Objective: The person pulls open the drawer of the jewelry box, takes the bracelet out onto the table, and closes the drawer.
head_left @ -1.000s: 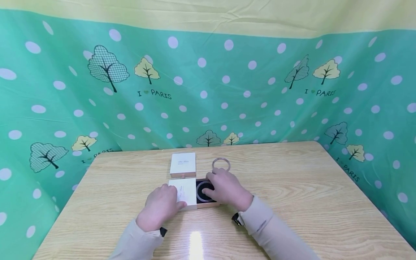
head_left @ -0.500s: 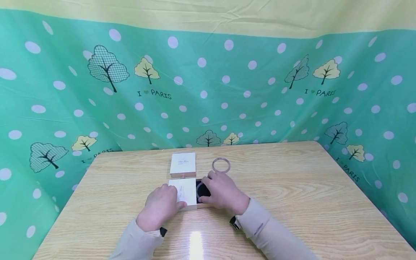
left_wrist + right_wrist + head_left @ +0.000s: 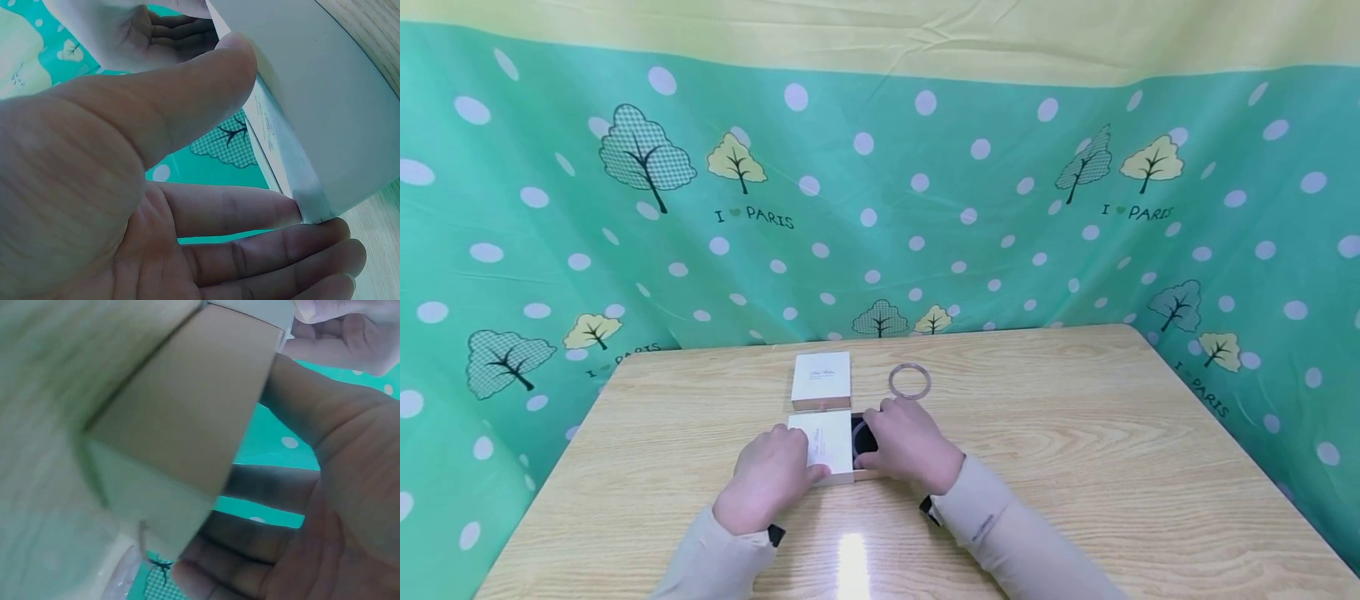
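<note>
A white slide-out gift box sleeve [image 3: 833, 429] lies flat in the middle of the table. Its copper-sided drawer [image 3: 187, 400] sticks out to the right, showing a dark lining and the arc of a bangle [image 3: 856, 432] inside. My left hand [image 3: 771, 475] grips the sleeve, thumb on the near side and fingers at the far side. Around the drawer's outer part bends my right hand [image 3: 910, 442], thumb at the near wall, fingers by the far wall; it hides much of the bangle. In the right wrist view a thin ribbon pull [image 3: 145, 544] hangs from the drawer's end.
A second white box [image 3: 821, 377] with small print stands just behind the first. To its right, a loose pale bangle [image 3: 910, 366] lies on the wooden table [image 3: 1075, 417]. A green dotted curtain [image 3: 880, 208] hangs beyond the back edge.
My right hand has shifted left over the drawer, its thumb moving off the dark middle to the near wall, covering more of the bangle. The left hand stays in place on the sleeve.
</note>
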The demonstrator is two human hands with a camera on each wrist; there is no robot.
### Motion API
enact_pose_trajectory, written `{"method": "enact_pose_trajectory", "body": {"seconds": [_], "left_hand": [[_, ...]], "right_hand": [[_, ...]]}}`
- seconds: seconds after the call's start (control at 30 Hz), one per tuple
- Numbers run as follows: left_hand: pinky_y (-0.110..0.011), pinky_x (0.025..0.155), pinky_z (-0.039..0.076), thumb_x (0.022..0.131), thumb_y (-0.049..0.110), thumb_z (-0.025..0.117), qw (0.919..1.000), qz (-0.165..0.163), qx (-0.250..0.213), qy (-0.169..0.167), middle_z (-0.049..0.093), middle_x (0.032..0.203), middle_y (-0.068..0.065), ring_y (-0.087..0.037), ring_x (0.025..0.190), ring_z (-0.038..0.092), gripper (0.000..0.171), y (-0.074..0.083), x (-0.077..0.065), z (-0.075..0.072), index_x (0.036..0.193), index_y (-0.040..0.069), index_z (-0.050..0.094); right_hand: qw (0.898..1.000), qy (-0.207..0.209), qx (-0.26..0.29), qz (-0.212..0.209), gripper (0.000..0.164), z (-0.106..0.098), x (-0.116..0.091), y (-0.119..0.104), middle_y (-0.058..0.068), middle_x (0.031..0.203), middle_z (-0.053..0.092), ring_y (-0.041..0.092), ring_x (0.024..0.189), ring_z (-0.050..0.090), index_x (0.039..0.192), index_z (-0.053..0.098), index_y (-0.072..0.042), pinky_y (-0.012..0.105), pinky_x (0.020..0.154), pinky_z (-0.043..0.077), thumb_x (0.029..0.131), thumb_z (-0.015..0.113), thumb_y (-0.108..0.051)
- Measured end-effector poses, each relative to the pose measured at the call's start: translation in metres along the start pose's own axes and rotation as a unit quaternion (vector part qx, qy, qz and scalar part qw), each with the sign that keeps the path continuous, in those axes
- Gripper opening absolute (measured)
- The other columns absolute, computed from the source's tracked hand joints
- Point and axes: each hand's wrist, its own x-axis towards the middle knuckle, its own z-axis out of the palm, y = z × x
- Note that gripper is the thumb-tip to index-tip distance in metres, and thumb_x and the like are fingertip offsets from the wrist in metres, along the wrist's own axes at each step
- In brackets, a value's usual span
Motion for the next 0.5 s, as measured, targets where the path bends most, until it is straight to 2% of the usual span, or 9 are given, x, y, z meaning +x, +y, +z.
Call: {"method": "enact_pose_trajectory", "body": {"seconds": [0.27,0.5], "left_hand": [[-0.037,0.054,0.045,0.077,0.042,0.077,1.0,0.008,0.001,0.003,0.056,0.078,-0.012,-0.021,0.064,0.048,0.048,0.0007,0.0002,-0.0002,0.091,-0.003,0.066],[-0.036,0.053,0.043,0.077,0.041,0.078,1.0,0.005,0.0,0.004,0.055,0.077,-0.011,-0.021,0.062,0.048,0.047,-0.0005,-0.0005,-0.0002,0.09,-0.003,0.066]], "right_hand": [[0.999,-0.035,-0.005,0.023,0.036,-0.0069,0.009,-0.0064,-0.002,0.066,0.054,0.013,0.059,0.049,0.085,0.066,-0.012,0.029,0.053,0.043,0.071,0.077,-0.043],[0.999,-0.025,0.007,0.033,0.031,-0.0049,0.0089,-0.0106,-0.001,0.064,0.052,0.015,0.058,0.048,0.083,0.064,-0.012,0.029,0.052,0.041,0.07,0.076,-0.038]]}}
